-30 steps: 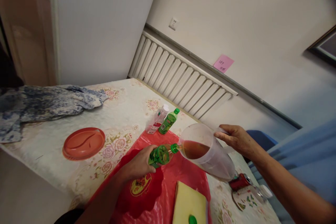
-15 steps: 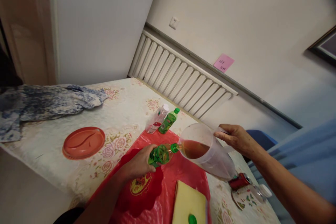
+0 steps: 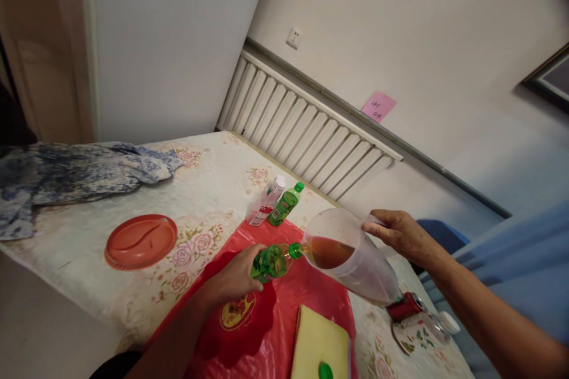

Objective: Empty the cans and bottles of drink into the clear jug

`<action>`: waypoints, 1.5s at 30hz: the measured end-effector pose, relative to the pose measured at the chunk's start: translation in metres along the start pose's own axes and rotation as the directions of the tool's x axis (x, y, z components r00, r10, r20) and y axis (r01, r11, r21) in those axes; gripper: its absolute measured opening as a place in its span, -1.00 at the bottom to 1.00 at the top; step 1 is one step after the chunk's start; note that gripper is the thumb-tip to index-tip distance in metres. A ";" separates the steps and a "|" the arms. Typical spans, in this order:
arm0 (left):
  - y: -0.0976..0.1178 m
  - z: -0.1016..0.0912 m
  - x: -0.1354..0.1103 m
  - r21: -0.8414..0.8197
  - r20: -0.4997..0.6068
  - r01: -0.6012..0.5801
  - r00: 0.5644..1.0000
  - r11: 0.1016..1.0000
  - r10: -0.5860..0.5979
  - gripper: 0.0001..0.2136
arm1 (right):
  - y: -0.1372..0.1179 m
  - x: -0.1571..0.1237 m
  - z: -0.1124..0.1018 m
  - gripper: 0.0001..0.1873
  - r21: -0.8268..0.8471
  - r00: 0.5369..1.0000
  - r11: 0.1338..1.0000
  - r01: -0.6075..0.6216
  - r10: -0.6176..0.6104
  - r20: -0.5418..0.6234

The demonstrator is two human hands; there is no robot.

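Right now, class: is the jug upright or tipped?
Tipped: the jug slants, mouth toward the held bottle, its brown liquid near the rim.

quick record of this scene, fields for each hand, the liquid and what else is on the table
left hand: gripping a green-labelled bottle, tilted
right hand: holding a translucent pitcher by its handle, tilted
contact point: bottle neck at pitcher rim
liquid: brown, inside pitcher; flow direction unclear
far side: white-capped bottle beside green-capped bottle
near side: yellow slab on red sheet
left: orange dish, patterned cloth
right: red can
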State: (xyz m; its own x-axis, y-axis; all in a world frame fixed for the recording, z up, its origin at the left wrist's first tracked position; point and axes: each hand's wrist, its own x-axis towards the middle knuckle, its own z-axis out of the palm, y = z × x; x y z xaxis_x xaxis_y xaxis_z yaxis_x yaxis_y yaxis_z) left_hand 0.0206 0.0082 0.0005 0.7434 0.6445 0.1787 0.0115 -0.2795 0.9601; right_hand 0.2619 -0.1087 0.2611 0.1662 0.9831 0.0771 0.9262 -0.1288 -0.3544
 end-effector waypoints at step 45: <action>0.002 -0.001 -0.002 0.025 -0.005 -0.003 1.000 1.000 0.003 -0.49 | -0.008 0.001 -0.001 -0.38 0.027 0.999 1.000 -0.010 0.009 0.040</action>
State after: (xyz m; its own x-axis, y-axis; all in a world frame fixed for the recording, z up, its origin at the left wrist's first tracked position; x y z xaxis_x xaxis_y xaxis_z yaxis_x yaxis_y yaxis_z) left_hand 0.0180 0.0069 0.0026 0.7403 0.6469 0.1827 0.0263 -0.2994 0.9538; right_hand 0.2547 -0.1063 0.2651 0.1606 0.9863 0.0371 0.9151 -0.1347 -0.3801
